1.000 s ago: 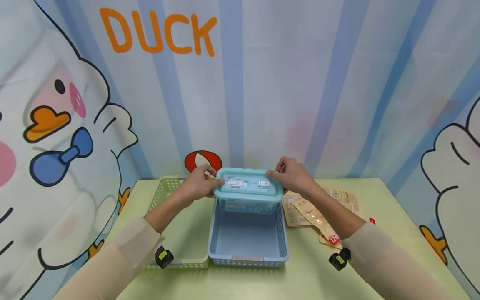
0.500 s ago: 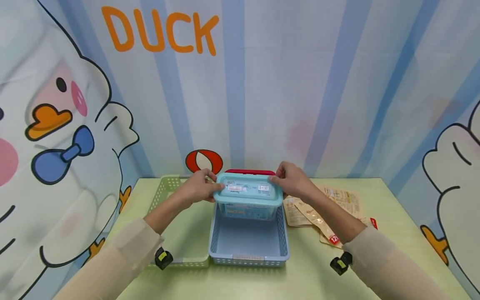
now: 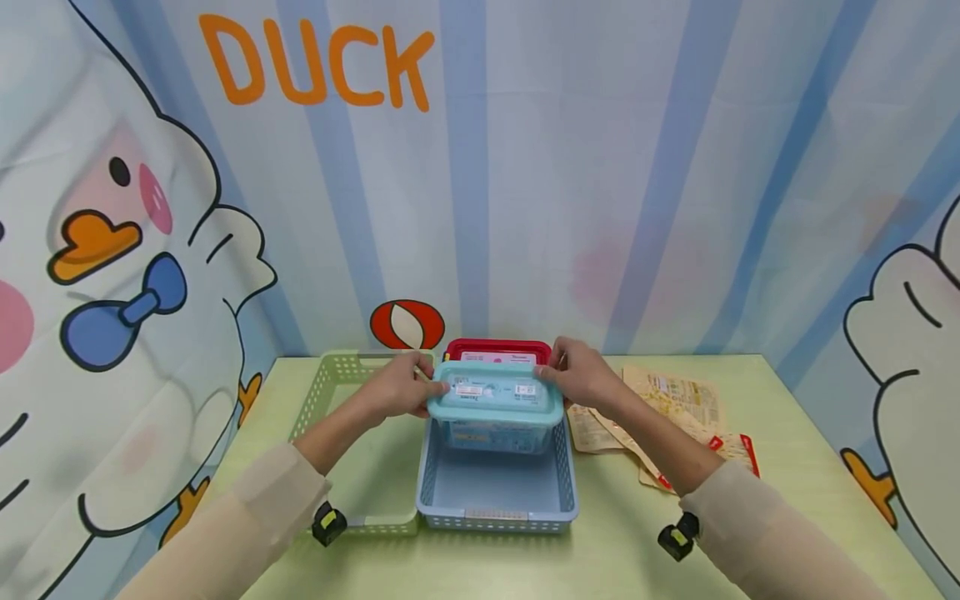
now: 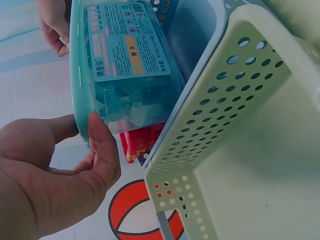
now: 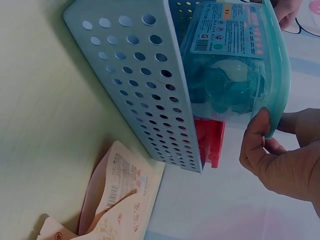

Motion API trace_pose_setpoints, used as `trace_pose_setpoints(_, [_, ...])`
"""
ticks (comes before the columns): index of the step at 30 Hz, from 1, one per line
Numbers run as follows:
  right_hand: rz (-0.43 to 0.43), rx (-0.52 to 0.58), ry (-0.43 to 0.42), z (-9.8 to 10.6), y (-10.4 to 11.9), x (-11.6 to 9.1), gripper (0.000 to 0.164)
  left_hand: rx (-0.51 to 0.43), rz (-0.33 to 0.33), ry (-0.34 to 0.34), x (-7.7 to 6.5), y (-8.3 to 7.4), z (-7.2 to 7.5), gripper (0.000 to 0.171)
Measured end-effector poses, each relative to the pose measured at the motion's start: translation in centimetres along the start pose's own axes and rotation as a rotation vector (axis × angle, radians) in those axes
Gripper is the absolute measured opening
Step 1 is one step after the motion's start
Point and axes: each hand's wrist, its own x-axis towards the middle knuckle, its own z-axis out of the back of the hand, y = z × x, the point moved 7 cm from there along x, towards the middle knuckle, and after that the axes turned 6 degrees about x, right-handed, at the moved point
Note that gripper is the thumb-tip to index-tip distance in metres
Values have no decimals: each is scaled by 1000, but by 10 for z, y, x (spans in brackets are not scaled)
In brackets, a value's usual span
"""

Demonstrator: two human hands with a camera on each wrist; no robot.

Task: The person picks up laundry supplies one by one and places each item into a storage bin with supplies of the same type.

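Observation:
A clear plastic tub with a turquoise lid (image 3: 495,393) is held at the rear part of the blue basket (image 3: 495,527). My left hand (image 3: 397,385) pinches the left end of its lid, thumb on top. At the right end my right hand (image 3: 583,375) pinches the lid the same way. Through the tub's side, turquoise contents and a printed label (image 4: 129,42) show in the left wrist view. Just behind the tub is a red-lidded box (image 3: 498,346), partly covered by it; in the right wrist view its red side (image 5: 210,142) shows at the basket's end.
On the left, a green basket (image 3: 408,527) stands right beside the blue one. Several flat beige packets (image 3: 678,400) lie on the pale green table (image 3: 637,567) to the right. A striped curtain (image 3: 525,167) with duck pictures hangs behind the table.
Both hands have brought the turquoise-lidded tub nearer to me and lower over the blue basket. The red-lidded box behind it has come into sight.

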Motion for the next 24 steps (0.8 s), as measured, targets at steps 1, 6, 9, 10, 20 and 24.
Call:
trace_pose_setpoints(1, [-2, -6, -1, -1, -1, 0, 25, 4, 3, 0, 1, 1, -1, 33])
trace_pose_setpoints(6, [-36, -16, -12, -5, -9, 2, 24, 57, -7, -18, 3, 5, -6, 31])
trace_pose_setpoints(9, [-57, -23, -15, -8, -15, 3, 24, 94, -16, -31, 4, 7, -9, 30])
trace_pose_setpoints(10, [-61, -27, -16, -9, -17, 3, 24, 102, -18, -33, 4, 8, -11, 30])
trace_pose_setpoints(20, [-43, -60, -4, -17, -24, 2, 25, 126, -8, -17, 6, 17, -22, 28])
trace_pose_setpoints(24, [-31, -83, 2, -19, -25, 3, 24, 138, 0, -11, 6, 17, -25, 28])
